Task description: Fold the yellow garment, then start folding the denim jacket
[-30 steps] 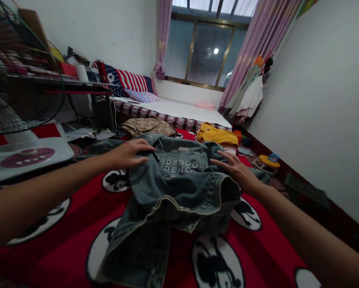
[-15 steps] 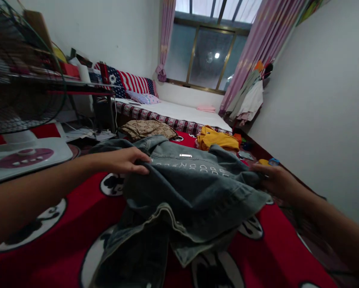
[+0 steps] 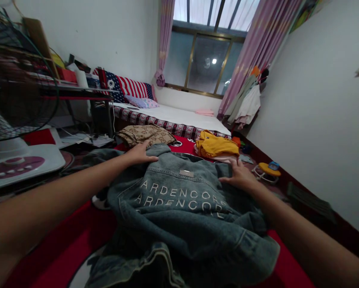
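A blue denim jacket (image 3: 179, 212) with white lettering across its back lies spread on the red patterned blanket (image 3: 59, 248) in front of me. My left hand (image 3: 140, 154) rests on the jacket's far left edge, by the collar, fingers together. On the far right edge my right hand (image 3: 239, 176) presses flat, fingers spread. Whether either hand pinches the cloth is not clear.
Beyond the jacket lie a brown patterned garment (image 3: 148, 135) and a yellow garment (image 3: 217, 146). A standing fan (image 3: 14, 104) is close at left. A bed (image 3: 173, 116) sits under the window. A small yellow toy (image 3: 268, 170) is on the floor at right.
The jacket was lifted by both hands half a second ago and now lies flatter with its lettered back up. Both hands have moved to its far edge.
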{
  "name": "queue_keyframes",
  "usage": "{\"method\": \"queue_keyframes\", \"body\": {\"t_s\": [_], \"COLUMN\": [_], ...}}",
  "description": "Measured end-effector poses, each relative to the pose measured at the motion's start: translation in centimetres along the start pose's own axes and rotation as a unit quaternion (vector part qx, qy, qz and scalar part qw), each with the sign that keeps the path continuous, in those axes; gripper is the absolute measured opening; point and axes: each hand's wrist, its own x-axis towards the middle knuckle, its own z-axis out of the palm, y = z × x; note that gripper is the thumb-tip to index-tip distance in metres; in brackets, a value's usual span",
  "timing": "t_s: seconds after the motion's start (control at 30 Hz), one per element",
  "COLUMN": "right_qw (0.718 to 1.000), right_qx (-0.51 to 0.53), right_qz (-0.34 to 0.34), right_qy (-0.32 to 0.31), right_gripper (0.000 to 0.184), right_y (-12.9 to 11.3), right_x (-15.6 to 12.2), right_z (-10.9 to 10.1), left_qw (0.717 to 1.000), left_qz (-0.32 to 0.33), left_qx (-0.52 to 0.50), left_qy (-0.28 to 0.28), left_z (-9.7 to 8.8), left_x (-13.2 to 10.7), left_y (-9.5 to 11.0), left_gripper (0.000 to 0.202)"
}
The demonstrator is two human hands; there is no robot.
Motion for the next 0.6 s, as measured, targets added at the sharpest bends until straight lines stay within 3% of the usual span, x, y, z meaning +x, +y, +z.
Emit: {"method": "queue_keyframes", "body": {"t_s": [0.03,0.1,0.17,0.23,0.33,0.43,0.5,0.6], "right_qw": [0.999,0.995,0.992,0.988,0.983,0.979,0.967,0.957], "right_qx": [-0.014,-0.024,-0.028,-0.032,-0.044,-0.002,0.03,0.0], "right_qz": [0.014,0.003,-0.053,-0.116,-0.169,-0.194,-0.185,-0.099], "right_qy": [-0.036,-0.098,-0.111,-0.097,-0.059,0.065,0.172,0.274], "right_gripper": [0.107,0.104,0.081,0.058,0.041,0.034,0.031,0.037], "right_y": [0.0,-0.3,-0.8,-1.1,-0.7,0.5,0.9,0.7], "right_x": [-0.1,-1.1,-2.4,-3.5,-3.9,-2.1,0.3,4.3], "right_z": [1.6,4.1,5.3,5.2,2.8,-1.6,-4.8,-7.9], "left_qw": [0.999,0.996,0.997,0.995,0.983,0.971,0.967,0.958], "left_qz": [-0.03,-0.035,0.016,0.072,0.172,0.226,0.22,0.199], "left_qx": [-0.012,-0.02,-0.008,0.005,0.029,0.074,0.095,0.106], "left_qy": [-0.033,-0.074,-0.072,-0.065,-0.055,0.011,0.081,0.176], "left_z": [1.2,3.0,3.6,3.1,0.8,-2.5,-4.7,-6.5], "left_x": [0.1,-0.7,-2.1,-3.6,-5.0,-4.3,-2.2,2.6], "left_y": [-0.3,-0.6,-0.3,0.2,0.9,1.6,2.5,4.4], "left_gripper": [0.105,0.107,0.094,0.073,0.056,0.048,0.043,0.041]}}
